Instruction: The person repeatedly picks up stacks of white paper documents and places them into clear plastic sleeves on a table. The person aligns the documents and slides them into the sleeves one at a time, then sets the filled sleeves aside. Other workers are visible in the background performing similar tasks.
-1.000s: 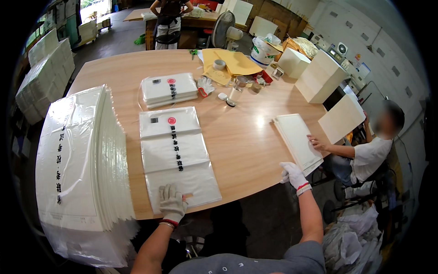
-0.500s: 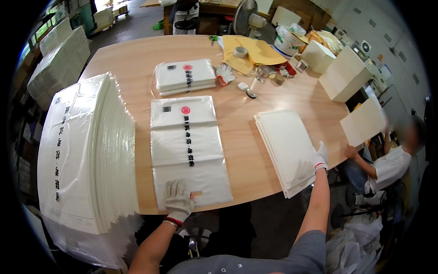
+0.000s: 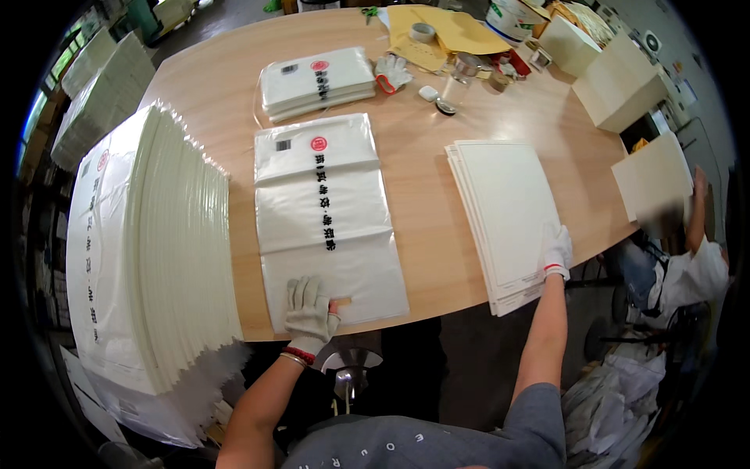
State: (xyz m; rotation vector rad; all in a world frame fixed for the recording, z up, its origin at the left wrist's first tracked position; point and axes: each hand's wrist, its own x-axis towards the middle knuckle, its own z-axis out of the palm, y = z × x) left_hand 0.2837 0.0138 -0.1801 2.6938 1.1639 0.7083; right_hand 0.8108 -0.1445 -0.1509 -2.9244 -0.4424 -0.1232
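The gloved left hand (image 3: 310,313) lies flat, fingers spread, on the near end of a printed plastic bag (image 3: 326,215) at frame centre on the tabletop (image 3: 422,203). The gloved right hand (image 3: 556,250) presses open-palmed on a stack of white sheets (image 3: 504,211), centre right.

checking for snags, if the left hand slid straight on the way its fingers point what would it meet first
The left hand lies on the flat plastic bag, fingers pointing up its length. Going on, it would probably cross that bag, then meet the pile of folded bags beyond.
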